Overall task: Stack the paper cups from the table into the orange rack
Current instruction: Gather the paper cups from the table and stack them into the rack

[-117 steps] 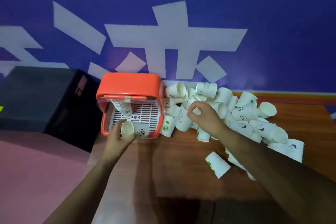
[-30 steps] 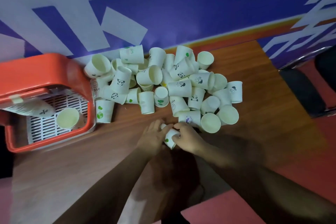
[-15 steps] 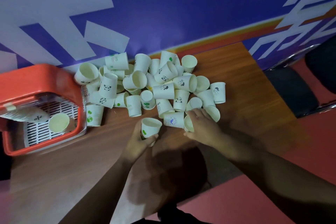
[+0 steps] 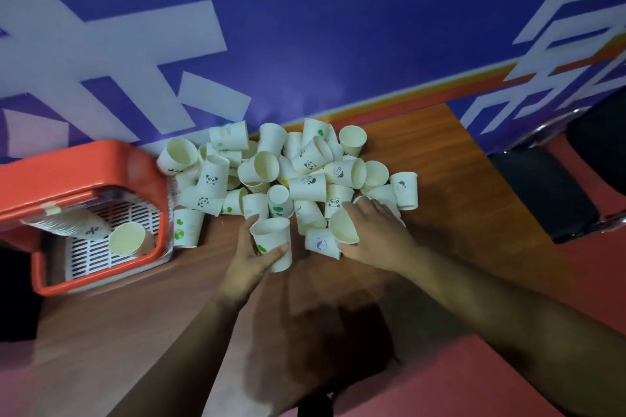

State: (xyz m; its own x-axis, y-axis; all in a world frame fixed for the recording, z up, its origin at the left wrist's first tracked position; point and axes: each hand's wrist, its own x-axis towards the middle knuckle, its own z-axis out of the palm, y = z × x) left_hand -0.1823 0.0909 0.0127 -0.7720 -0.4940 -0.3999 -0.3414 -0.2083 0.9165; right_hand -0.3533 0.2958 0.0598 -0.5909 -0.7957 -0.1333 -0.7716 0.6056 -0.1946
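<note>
View down onto a wooden table (image 4: 450, 176) against a blue wall. An orange rack (image 4: 84, 166) sits at the table's left end. Inside the rack, a nested stack (image 4: 67, 227) lies tilted, with a single cup (image 4: 127, 239) just beside it, mouth towards the viewer. Just right of the rack is a heap (image 4: 288, 173) of loose paper cups, most on their sides.

The left hand (image 4: 252, 259), right of the rack and in front of the heap, wraps its fingers and thumb round a spotted cup (image 4: 272, 237). The right hand (image 4: 377, 230), farther from the rack, grasps a second cup (image 4: 343, 227) at the heap's near edge.

The cups look very light, thin-walled and easily crushed. A gentle hold round the mid-wall, or near the stiffer rolled rim, would likely suit best.
</note>
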